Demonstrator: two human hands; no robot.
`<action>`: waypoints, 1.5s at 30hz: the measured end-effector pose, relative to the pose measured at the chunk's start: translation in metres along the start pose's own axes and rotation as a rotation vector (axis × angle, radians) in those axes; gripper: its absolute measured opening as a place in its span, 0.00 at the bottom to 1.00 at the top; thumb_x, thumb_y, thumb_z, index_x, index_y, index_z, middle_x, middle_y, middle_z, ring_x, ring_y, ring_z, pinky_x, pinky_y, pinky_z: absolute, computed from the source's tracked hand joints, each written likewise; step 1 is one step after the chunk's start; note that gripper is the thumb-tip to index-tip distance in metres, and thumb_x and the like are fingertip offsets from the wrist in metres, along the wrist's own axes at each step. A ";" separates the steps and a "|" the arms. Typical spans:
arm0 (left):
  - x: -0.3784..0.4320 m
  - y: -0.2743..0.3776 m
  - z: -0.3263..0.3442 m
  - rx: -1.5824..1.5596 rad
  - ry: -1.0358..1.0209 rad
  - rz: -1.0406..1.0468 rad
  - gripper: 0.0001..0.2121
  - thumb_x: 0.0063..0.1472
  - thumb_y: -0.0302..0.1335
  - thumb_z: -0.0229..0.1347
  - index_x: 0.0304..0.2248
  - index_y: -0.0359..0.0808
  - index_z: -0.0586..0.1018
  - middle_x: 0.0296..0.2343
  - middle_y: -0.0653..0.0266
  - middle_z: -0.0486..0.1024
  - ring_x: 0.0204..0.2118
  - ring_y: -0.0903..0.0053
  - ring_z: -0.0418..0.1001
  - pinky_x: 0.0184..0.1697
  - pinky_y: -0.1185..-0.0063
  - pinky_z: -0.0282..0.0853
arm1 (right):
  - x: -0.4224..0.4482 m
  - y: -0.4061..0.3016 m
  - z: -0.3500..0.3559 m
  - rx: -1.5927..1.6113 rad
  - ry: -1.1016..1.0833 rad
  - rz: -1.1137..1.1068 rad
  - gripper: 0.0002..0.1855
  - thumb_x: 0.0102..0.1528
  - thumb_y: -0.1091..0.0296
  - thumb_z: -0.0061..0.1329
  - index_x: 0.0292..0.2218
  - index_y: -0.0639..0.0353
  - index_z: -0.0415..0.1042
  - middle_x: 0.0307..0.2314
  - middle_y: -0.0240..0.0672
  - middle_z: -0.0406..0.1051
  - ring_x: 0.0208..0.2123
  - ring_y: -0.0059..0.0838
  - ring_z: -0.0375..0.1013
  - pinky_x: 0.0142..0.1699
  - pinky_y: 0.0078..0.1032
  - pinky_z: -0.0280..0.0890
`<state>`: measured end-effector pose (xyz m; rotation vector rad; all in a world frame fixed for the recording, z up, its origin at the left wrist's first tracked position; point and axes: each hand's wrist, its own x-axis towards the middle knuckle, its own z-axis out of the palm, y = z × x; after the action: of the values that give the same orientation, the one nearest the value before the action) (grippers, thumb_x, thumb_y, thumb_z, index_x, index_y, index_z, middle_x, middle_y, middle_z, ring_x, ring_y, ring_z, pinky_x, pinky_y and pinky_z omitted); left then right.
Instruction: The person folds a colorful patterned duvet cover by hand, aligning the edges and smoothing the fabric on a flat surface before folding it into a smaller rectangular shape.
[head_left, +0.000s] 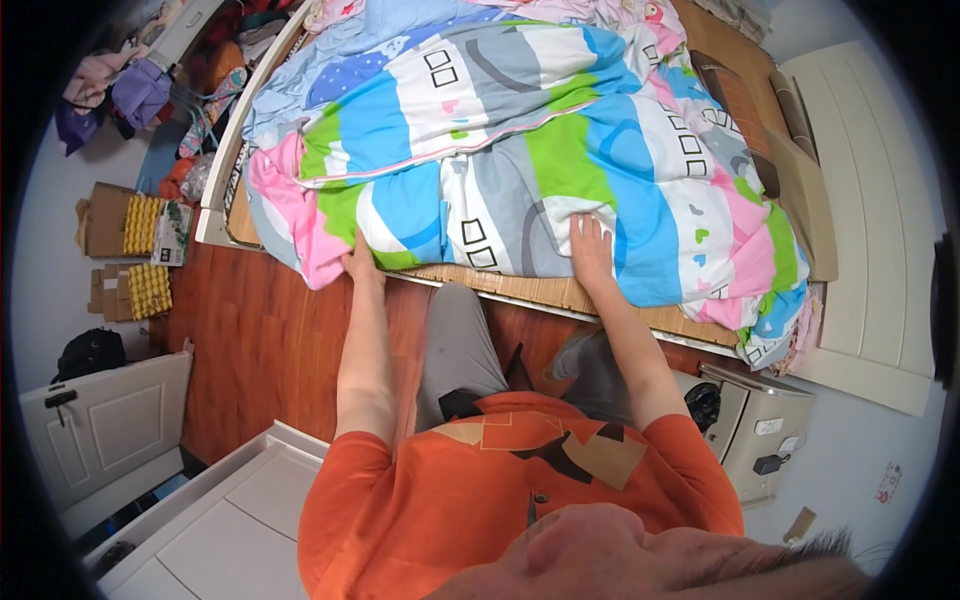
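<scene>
A duvet (495, 172) with wide bands of green, blue, white, grey and pink lies rumpled over the bed in front of me. My left hand (363, 264) grips its near edge beside the pink corner (322, 251), fingertips partly hidden by the cloth. Flat on a white patch nearer the middle rests my right hand (591, 246), fingers slightly apart. A pink-and-white piped seam (480, 146) runs across the duvet. Below its near edge shows a strip of woven bamboo-like mat (517, 286) on the bed.
A white bed rail (217, 187) stands at the left, a cream headboard (862, 210) at the right. Brown pillows (731, 112) lie near it. Yellow egg trays (150, 291) and cartons line the left wall. A bedside cabinet (765, 427) stands right of my legs, over wooden flooring (247, 337).
</scene>
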<state>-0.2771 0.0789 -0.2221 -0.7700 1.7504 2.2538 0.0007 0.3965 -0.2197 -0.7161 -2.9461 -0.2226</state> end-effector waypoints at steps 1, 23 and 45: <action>-0.004 -0.001 0.004 -0.003 0.012 0.002 0.30 0.52 0.33 0.60 0.51 0.32 0.61 0.47 0.59 0.66 0.45 0.69 0.68 0.44 0.68 0.68 | 0.009 -0.010 -0.010 0.041 0.020 -0.032 0.26 0.49 0.73 0.41 0.52 0.56 0.58 0.46 0.46 0.61 0.50 0.39 0.60 0.47 0.42 0.58; -0.052 0.072 0.018 -0.188 -0.391 -0.104 0.20 0.61 0.38 0.45 0.49 0.37 0.64 0.42 0.62 0.70 0.43 0.71 0.70 0.46 0.71 0.68 | 0.002 -0.052 -0.025 0.539 -0.103 -0.133 0.41 0.36 0.67 0.60 0.52 0.64 0.58 0.46 0.51 0.60 0.48 0.48 0.60 0.51 0.37 0.57; 0.017 0.180 0.063 -0.078 -0.820 0.348 0.14 0.60 0.34 0.49 0.43 0.35 0.71 0.37 0.64 0.73 0.38 0.75 0.71 0.42 0.76 0.69 | 0.048 0.027 -0.275 1.461 -0.062 0.087 0.19 0.47 0.66 0.50 0.39 0.69 0.70 0.37 0.37 0.72 0.39 0.27 0.70 0.45 0.26 0.64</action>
<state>-0.3901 0.0841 -0.0671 0.4607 1.4413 2.3320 -0.0118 0.3967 0.0607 -0.5164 -2.1604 1.7039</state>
